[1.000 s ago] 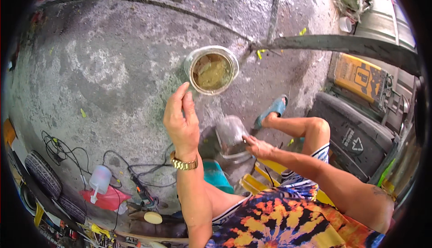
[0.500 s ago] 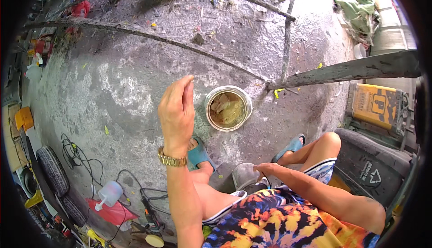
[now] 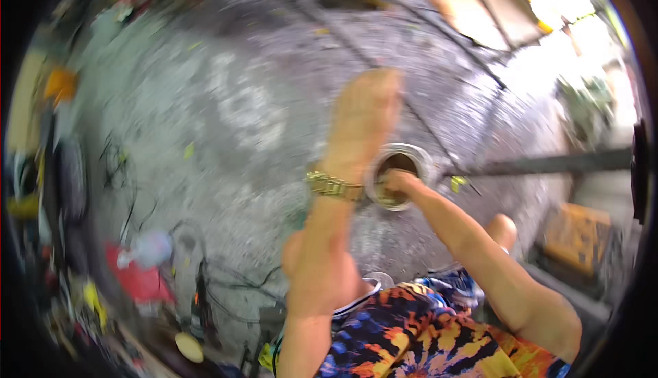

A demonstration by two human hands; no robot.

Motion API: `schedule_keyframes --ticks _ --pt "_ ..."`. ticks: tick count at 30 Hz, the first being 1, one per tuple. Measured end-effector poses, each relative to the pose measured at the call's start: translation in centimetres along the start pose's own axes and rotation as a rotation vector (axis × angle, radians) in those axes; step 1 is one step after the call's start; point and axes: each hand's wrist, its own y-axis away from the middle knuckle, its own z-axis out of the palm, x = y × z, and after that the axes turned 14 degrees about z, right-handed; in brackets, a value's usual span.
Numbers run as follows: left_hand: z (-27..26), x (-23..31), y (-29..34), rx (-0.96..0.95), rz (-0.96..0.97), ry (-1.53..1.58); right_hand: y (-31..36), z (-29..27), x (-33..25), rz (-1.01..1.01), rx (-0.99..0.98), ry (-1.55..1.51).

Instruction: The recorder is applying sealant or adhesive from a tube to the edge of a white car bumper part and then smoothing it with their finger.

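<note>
My right hand (image 3: 399,183) reaches down into a round, pale-rimmed bucket (image 3: 419,153) on the floor. Its fingers are hidden inside, so whether they hold something does not show. Brown stuff can be seen within the bucket. Out ahead and left of that rim, my left hand (image 3: 362,114) is raised over the floor, back upward. Motion smears its fingers, and I cannot make out anything in them. A gold-coloured watch (image 3: 334,185) circles my left wrist, close to the bucket's left side.
A dark metal bar (image 3: 548,163) runs right from near the bucket, joined by thinner rods across the floor. Cables, a red sheet (image 3: 140,275) and a whitish container (image 3: 152,248) lie left. An orange box (image 3: 578,237) stands right.
My right hand has gone from beside a grey object near my lap into the bucket. My left hand has shifted right and farther out in view. The whole view has turned and blurred.
</note>
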Motion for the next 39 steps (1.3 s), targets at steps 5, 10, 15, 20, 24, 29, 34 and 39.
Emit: schedule_keyframes --ticks 5,10,15,20,24,29,34,39 --pt "-1.3 1.5 1.9 0.133 0.009 0.035 -2.7 2.3 -4.6 0.197 -0.339 -0.726" --pt "-3.3 1.5 3.7 0.255 -0.062 -0.109 -1.1 -0.2 -9.2 0.088 -0.439 -0.647" --pt "-1.5 1.2 4.5 0.223 -0.145 -0.073 1.0 0.5 -9.5 0.13 -0.458 -0.649" --pt "-2.0 2.1 3.9 0.2 -0.121 -0.074 1.1 -0.3 -7.6 0.242 -0.454 -0.676" --pt "-1.7 2.0 4.7 0.263 -0.141 -0.09 0.7 -1.8 -7.7 0.325 -0.438 -0.686" --pt "-2.7 2.4 4.5 0.309 -0.198 -0.099 1.3 0.4 -5.2 0.426 -0.389 -0.692" --pt "-3.9 3.1 3.9 0.329 -0.139 -0.056 0.2 -1.3 -0.2 0.545 -0.247 -0.798" --pt "-4.2 2.7 4.1 0.312 -0.08 0.008 6.0 -2.4 -2.4 0.321 0.219 -1.118"
